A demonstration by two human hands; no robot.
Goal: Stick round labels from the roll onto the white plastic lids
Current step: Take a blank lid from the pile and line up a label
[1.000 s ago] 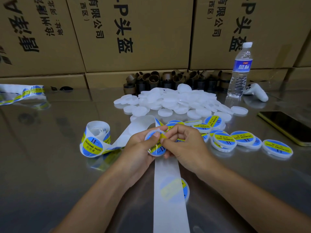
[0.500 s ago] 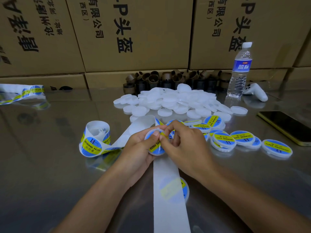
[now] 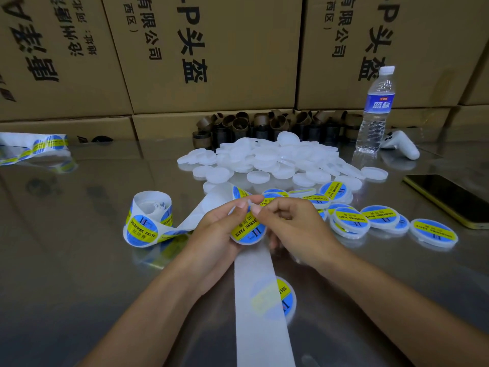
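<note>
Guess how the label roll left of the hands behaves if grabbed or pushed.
The label roll is loosely wound with no stiff core showing, so it would likely squash under a grip. It sits on its end, so a push should slide it, not roll it. Its backing strip runs under the left hand, so lifting probably unwinds it.

- A glossy grey table (image 3: 74, 274) is seen filling the lower part of the frame, from the near edge to the far one.
- Large brown cardboard boxes (image 3: 211, 62) are stacked along the table's far edge, and the view is closed off by them like a wall.
- Black Chinese characters are printed on the box faces and are turned sideways.
- A lower row of boxes (image 3: 164, 125) is seen beneath the upper one, at table level.
- The boxes are mirrored dimly in the table's far half.
- The scene is lit softly and evenly.
</note>
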